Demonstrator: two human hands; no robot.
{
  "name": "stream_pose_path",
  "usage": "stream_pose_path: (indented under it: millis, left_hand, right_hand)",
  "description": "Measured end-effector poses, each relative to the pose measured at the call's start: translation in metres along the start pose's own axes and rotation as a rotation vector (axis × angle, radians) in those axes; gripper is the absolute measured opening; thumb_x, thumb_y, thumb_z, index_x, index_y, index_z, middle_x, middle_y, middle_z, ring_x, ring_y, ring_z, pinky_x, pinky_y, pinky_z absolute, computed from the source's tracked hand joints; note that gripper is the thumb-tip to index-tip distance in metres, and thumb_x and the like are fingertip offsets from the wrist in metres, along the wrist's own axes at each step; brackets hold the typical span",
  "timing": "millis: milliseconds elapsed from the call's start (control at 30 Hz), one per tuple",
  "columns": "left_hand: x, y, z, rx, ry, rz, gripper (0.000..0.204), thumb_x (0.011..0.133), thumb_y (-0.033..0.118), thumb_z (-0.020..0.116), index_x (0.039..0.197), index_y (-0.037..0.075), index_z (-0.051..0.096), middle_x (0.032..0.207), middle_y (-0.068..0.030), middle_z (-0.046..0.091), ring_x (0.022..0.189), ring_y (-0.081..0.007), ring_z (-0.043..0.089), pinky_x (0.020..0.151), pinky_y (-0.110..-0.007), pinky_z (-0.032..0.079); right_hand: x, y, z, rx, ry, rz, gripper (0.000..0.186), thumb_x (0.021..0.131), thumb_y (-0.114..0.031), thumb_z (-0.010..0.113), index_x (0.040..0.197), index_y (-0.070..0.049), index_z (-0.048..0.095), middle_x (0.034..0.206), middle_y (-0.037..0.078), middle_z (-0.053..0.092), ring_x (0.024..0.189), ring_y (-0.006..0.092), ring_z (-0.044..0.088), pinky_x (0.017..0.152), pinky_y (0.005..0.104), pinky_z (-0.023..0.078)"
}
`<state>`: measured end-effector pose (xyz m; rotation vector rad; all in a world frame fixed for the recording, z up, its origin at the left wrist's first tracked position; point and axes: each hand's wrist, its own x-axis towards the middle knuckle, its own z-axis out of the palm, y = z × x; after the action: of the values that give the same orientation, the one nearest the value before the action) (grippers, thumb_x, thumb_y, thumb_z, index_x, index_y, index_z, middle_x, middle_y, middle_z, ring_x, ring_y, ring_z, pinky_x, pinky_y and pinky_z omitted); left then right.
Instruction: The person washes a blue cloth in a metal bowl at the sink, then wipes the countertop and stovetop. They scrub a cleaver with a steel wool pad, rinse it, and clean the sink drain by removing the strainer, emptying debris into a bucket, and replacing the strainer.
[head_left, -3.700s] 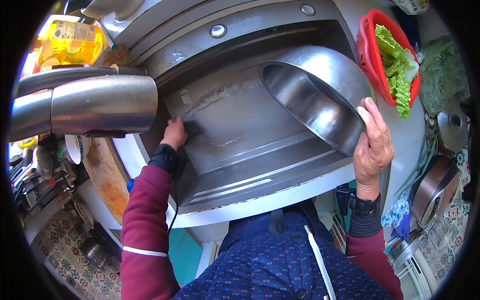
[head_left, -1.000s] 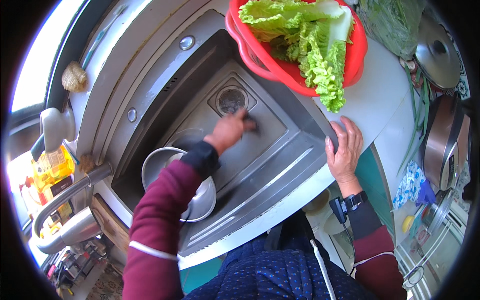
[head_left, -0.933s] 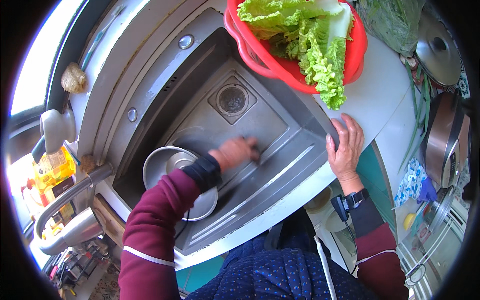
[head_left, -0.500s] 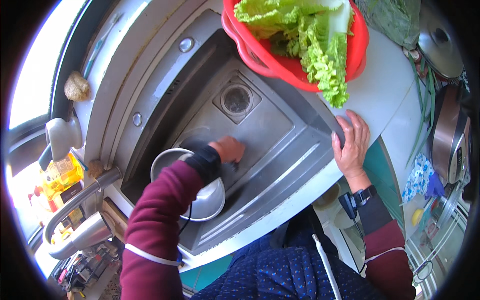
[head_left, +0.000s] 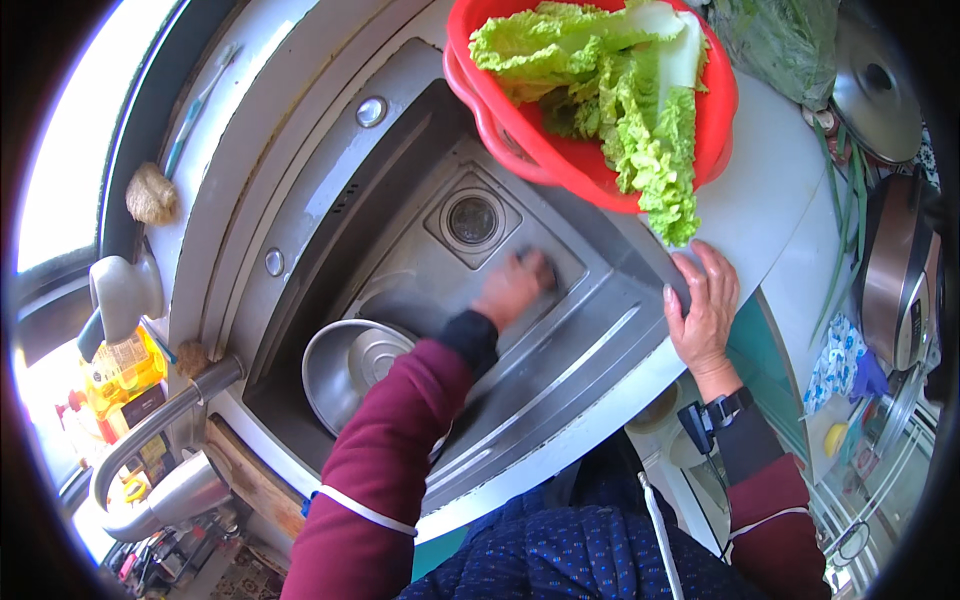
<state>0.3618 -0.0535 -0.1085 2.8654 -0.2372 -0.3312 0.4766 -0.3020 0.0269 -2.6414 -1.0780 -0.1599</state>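
My left hand (head_left: pixel 512 292) is down in the grey sink (head_left: pixel 420 262), low over its floor near the round drain (head_left: pixel 472 219). Its fingers are curled, and a dark smear shows at their tips; blur hides what it is. Under my left forearm a metal bowl (head_left: pixel 345 372) stands in the sink's near left part, partly covered by the sleeve. My right hand (head_left: pixel 704 305) lies on the sink's right rim with its fingers stretched out, holding nothing. Just beyond it, a red plastic basket (head_left: pixel 530 135) holds green leafy lettuce (head_left: pixel 650 140), one leaf hanging over the side.
A curved metal faucet (head_left: pixel 135 425) rises at the left, near a yellow bottle (head_left: pixel 125 365). On the window ledge sit a tan scrubbing pad (head_left: pixel 151 195) and a toothbrush (head_left: pixel 195 115). A pot lid (head_left: pixel 875 85), green onions (head_left: pixel 850 220) and a brown appliance (head_left: pixel 895 270) stand right.
My left hand has moved right and away from me across the sink floor, uncovering more of the bowl. The view has shifted slightly; my right hand stays on the rim.
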Motion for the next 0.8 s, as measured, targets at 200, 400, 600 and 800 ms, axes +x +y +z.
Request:
stream_pose_path:
  millis: [200,400,600,800]
  left_hand:
    - [-0.043,-0.121,-0.010,-0.301,0.305,-0.743,0.041,0.080,0.007,0.057,0.119,0.018,0.064,0.124,-0.0157,0.054,0.102,-0.0365,0.061,0.088,-0.042,0.051]
    - [-0.045,-0.131,0.020,-0.233,0.296,-1.081,0.055,0.082,0.012,0.060,0.135,0.016,0.049,0.132,-0.0247,0.043,0.114,-0.0391,0.053,0.094,-0.044,0.047]
    - [0.045,-0.119,-0.001,-0.431,0.720,-0.796,0.038,0.089,0.011,0.053,0.126,0.014,0.058,0.129,-0.0192,0.048,0.111,-0.0400,0.054,0.092,-0.046,0.047]
    - [0.071,-0.123,-0.033,-0.337,0.137,-0.608,0.046,0.081,0.004,0.052,0.125,0.018,0.059,0.128,-0.0129,0.052,0.106,-0.0362,0.059,0.087,-0.045,0.050]
  right_hand:
    - [-0.002,0.000,0.000,-0.005,-0.018,0.003,0.045,0.082,-0.018,0.064,0.124,-0.010,0.052,0.132,0.014,0.046,0.122,0.0356,0.043,0.105,0.0496,0.031]
    - [0.000,-0.001,-0.001,-0.007,-0.025,-0.009,0.046,0.082,-0.018,0.064,0.125,-0.010,0.052,0.133,0.015,0.046,0.122,0.0359,0.043,0.105,0.0503,0.031]
    - [-0.001,0.000,-0.001,0.001,-0.020,0.009,0.046,0.081,-0.018,0.064,0.125,-0.009,0.052,0.133,0.015,0.046,0.122,0.0361,0.043,0.104,0.0505,0.032]
    - [-0.002,0.002,0.001,0.043,-0.016,0.012,0.046,0.080,-0.018,0.065,0.123,-0.010,0.053,0.133,0.015,0.046,0.121,0.0362,0.043,0.104,0.0505,0.032]
